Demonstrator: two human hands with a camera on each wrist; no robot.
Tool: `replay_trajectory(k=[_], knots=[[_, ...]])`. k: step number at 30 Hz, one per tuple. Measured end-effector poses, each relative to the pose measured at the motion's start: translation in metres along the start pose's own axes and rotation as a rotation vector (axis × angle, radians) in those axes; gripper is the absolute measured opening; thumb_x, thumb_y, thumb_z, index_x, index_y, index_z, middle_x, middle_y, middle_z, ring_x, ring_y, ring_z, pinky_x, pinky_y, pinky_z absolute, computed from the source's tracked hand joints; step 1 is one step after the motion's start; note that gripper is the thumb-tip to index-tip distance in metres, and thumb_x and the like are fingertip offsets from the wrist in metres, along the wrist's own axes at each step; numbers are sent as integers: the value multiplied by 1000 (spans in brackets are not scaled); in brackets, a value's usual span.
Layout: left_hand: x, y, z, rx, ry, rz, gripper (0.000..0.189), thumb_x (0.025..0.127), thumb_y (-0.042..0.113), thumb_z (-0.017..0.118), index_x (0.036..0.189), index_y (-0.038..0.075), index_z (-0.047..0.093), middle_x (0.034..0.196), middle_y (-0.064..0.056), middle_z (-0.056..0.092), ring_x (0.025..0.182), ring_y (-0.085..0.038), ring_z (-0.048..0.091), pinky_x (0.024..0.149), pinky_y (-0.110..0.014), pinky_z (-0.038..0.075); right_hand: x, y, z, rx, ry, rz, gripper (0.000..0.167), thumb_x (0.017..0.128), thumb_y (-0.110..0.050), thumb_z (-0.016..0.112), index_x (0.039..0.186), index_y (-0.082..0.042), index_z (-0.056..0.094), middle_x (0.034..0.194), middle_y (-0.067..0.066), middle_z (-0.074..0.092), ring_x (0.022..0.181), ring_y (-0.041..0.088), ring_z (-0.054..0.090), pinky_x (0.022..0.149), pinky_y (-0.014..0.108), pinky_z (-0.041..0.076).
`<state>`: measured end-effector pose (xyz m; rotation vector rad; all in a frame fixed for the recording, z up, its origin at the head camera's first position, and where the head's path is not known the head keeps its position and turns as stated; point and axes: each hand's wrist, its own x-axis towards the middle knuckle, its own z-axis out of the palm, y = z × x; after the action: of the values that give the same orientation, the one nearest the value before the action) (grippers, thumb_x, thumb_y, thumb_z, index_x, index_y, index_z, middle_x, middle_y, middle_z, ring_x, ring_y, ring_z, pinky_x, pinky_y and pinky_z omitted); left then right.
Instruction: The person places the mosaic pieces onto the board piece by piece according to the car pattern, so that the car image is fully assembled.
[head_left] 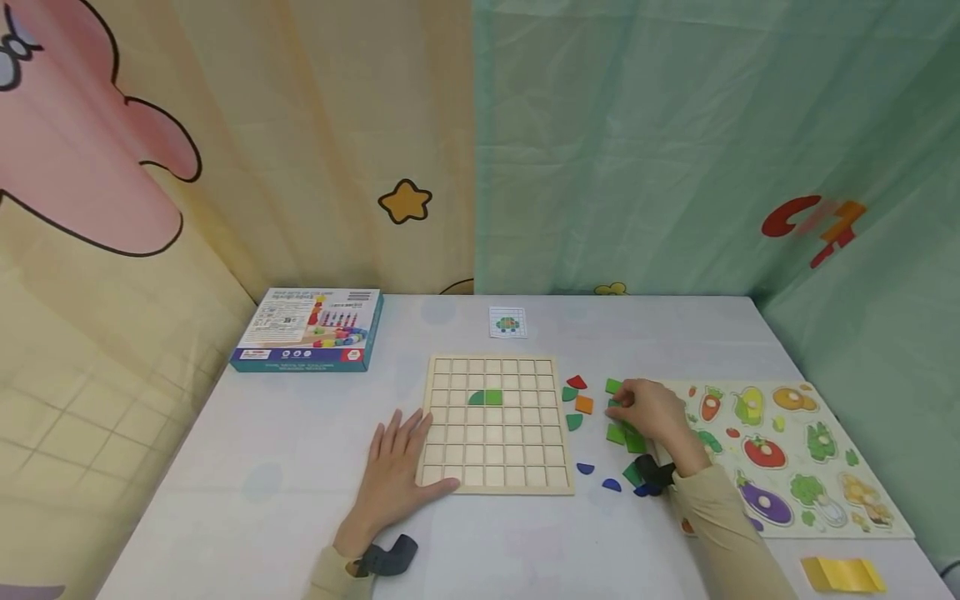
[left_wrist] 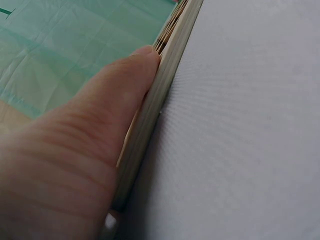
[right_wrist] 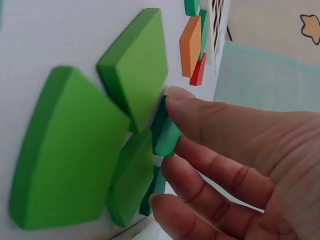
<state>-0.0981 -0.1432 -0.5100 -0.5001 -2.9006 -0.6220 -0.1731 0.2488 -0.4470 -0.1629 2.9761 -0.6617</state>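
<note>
A wooden grid board lies in the middle of the table, with a dark green quarter-round piece and a light green square side by side in its cells. My left hand rests spread at the board's lower left corner, its thumb along the near edge. At the right, among loose green pieces, my right hand pinches a dark green piece between thumb and fingers; its full outline is hidden. Light green squares lie close beside those fingers.
Orange, red and blue pieces lie right of the board. A vegetable puzzle board is under the right forearm. Behind stand a small pattern card and a box. A yellow object lies front right.
</note>
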Motion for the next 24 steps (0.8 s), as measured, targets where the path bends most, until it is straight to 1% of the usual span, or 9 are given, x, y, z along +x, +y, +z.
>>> replay_trajectory(k=[3, 7, 11, 15, 18, 21, 24], knots=[[0, -1, 0, 2, 1, -1, 103, 74, 72, 61, 149, 8, 30, 153, -11, 27, 141, -36, 10, 111, -54, 4, 1, -2, -1, -4, 4, -22, 21, 79, -20, 78, 83, -5, 62, 71, 0, 56, 60, 17, 48, 53, 30, 40], [0, -2, 1, 8, -1, 0, 104, 74, 73, 59, 149, 8, 29, 153, -10, 26, 141, -36, 10, 111, -53, 3, 1, -3, 1, -8, 5, -4, 23, 78, -19, 78, 81, -7, 58, 69, 0, 54, 59, 17, 47, 52, 30, 37], [-1, -2, 1, 13, 2, 2, 104, 74, 73, 59, 149, 8, 29, 153, -10, 26, 141, -36, 10, 111, -53, 3, -2, -2, 4, 13, 4, 19, 25, 79, -18, 78, 80, -8, 55, 67, 1, 53, 58, 18, 46, 51, 30, 36], [-1, -2, 1, 11, 4, 3, 104, 74, 73, 59, 149, 8, 29, 153, -10, 27, 141, -36, 10, 112, -52, 3, -4, -2, 6, 40, 16, 10, 25, 79, -18, 78, 78, -9, 54, 66, 1, 52, 57, 18, 46, 50, 30, 36], [-1, -2, 1, 8, 6, 4, 103, 74, 73, 59, 149, 8, 29, 153, -10, 27, 141, -36, 10, 111, -52, 3, -4, -2, 6, 75, 33, -11, 25, 79, -19, 78, 77, -9, 55, 65, 0, 51, 57, 17, 45, 49, 29, 35], [-1, -2, 1, 9, 8, 7, 103, 74, 73, 60, 149, 8, 30, 152, -10, 27, 141, -36, 11, 111, -53, 4, -3, -5, 7, 140, 73, -60, 24, 79, -18, 78, 77, -8, 55, 64, 0, 50, 56, 16, 43, 49, 29, 34], [-1, -2, 0, 12, 10, 9, 103, 74, 72, 60, 149, 8, 30, 152, -11, 28, 141, -36, 11, 111, -53, 4, 0, -11, 9, 212, 102, -107, 23, 78, -14, 78, 77, -8, 56, 64, -1, 51, 57, 16, 45, 50, 28, 37]])
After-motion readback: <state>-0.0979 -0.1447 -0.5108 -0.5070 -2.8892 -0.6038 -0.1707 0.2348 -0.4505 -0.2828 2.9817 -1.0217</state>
